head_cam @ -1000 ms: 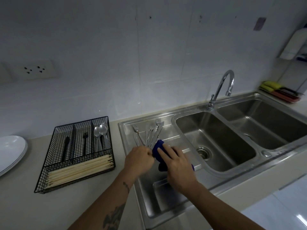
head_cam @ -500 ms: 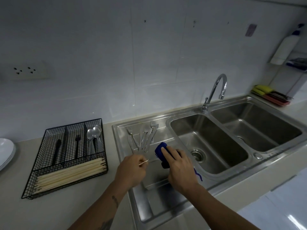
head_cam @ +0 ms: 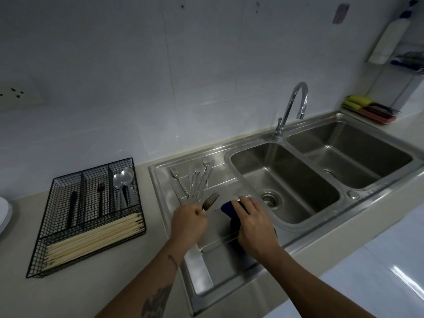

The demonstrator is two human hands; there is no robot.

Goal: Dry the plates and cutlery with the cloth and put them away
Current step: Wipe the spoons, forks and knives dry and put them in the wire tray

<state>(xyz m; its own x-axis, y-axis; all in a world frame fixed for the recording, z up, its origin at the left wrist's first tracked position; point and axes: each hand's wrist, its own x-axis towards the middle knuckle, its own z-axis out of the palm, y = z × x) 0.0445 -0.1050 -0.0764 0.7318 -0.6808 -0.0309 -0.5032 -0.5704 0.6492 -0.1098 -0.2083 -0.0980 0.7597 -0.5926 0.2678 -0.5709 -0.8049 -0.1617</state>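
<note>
Over the draining board at centre frame, the left hand [head_cam: 188,220] grips a fork [head_cam: 210,201] while the right hand [head_cam: 253,222] holds the blue cloth [head_cam: 227,208].

A second ago both hands were together, the cloth wrapped round the cutlery; now the fork is out of the cloth, tines up, probably dry and due for the wire tray [head_cam: 87,216] at left on the tabletop [head_cam: 128,267]. More cutlery [head_cam: 195,180] waits on the board; plates [head_cam: 4,212] sit at the left edge.
</note>
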